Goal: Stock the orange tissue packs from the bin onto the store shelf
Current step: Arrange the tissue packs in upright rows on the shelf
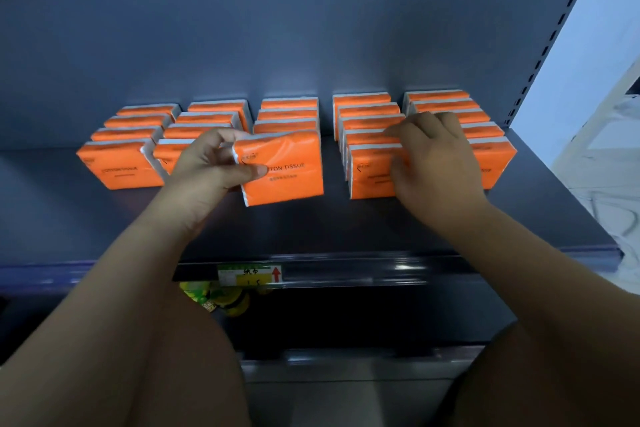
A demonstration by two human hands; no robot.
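We stand in front of the store shelf (346, 229) and look down at five rows of orange tissue packs that run from the front toward the back panel. At the far left, the first row (119, 166) stands upright with its printed face to us. Just beside it, the second row (204, 120) is partly hidden behind our left hand (207, 170).

This hand pinches one tissue pack (282, 168) by its left short edge, with the thumb on the printed front and the fingers curled behind. The pack is at the front of the third row, slightly tilted; we cannot tell if its bottom edge already touches the shelf.

Further right, our right hand (433, 163) lies against the front pack of the fourth row (370, 172). Its fingers curl over the top of that row and the thumb is on the face, so we judge that it grips or steadies this pack, but the picture is blurred here. The fifth row (485, 135) is partly behind this hand.

We judge these packs light and soft, with a smooth film that can slip and crumple. A hold on both short ends seems safest. The bin is not in view. Below the shelf edge we see a yellow price label (250, 274).
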